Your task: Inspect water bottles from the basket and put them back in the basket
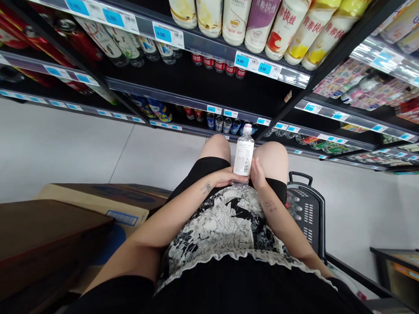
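A clear plastic bottle (244, 156) with a white label and a pinkish-white cap stands nearly upright in my lap, between my knees. My left hand (227, 176) is closed at its lower part, with fingers across the front near the base. From the other side my right hand (257, 173) presses against the bottle's edge, its fingers close together and partly hidden behind it. Small print and a barcode show on the label. Beneath both forearms lies a black-and-white floral cloth (215, 221).
A dark drink shelf (179, 89) with price tags spans the front. Milk-drink bottles (237, 18) line its upper level; small cans (227, 124) sit low. Cardboard boxes (94, 207) crowd my left. A black shopping basket (305, 208) stands at my right on the pale floor (355, 202).
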`<control>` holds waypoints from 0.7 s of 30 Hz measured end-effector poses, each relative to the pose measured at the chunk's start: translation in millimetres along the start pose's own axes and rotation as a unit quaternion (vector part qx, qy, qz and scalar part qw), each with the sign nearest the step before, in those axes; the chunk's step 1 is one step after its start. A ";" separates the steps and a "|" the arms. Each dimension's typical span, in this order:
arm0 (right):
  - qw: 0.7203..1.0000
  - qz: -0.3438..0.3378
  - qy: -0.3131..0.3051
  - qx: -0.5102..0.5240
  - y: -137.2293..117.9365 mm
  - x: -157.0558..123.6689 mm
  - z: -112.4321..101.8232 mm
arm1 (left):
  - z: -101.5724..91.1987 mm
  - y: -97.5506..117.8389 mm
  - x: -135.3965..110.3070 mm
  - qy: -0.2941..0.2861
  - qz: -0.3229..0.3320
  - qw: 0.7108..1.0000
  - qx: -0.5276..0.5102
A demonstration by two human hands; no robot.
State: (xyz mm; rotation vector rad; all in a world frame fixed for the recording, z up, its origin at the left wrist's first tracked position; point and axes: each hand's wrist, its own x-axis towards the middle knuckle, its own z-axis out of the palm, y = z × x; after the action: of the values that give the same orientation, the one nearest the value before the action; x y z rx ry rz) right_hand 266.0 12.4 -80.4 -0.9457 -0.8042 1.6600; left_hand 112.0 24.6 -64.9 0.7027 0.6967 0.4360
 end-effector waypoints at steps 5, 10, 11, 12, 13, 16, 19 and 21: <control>1.000 0.000 0.001 -0.006 0.0 0.0 0.2 | -0.5 -0.8 0.5 0.000 -0.003 1.000 -0.002; 1.000 -0.010 -0.011 -0.006 -0.9 -0.8 0.7 | -0.3 -1.0 0.1 -0.001 -0.002 1.000 -0.001; 1.000 -0.012 -0.012 -0.004 -1.1 -1.0 0.7 | -0.1 -0.9 -0.2 0.000 -0.001 1.000 -0.002; 1.000 -0.013 -0.012 -0.001 -1.2 -1.0 0.8 | 0.0 -0.8 -0.4 0.000 -0.001 1.000 -0.002; 1.000 -0.014 -0.013 0.001 -1.2 -1.1 0.7 | 0.1 -0.6 -0.7 0.000 0.000 1.000 -0.001; 1.000 -0.009 -0.013 0.006 -0.5 -0.7 0.3 | 0.2 -0.2 -0.9 -0.002 0.000 1.000 0.006; 1.000 -0.002 -0.004 0.004 1.0 0.2 -0.8 | -0.1 -0.4 -0.7 -0.004 0.002 1.000 0.008; 1.000 -0.003 0.000 0.004 2.0 1.0 -1.4 | -0.3 -0.7 -0.4 -0.006 0.003 1.000 0.007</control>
State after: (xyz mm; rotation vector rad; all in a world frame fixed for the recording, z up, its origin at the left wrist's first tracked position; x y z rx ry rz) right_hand 266.1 12.9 -82.9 -0.9373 -0.7995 1.6557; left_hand 111.6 24.0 -65.4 0.7202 0.6875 0.4330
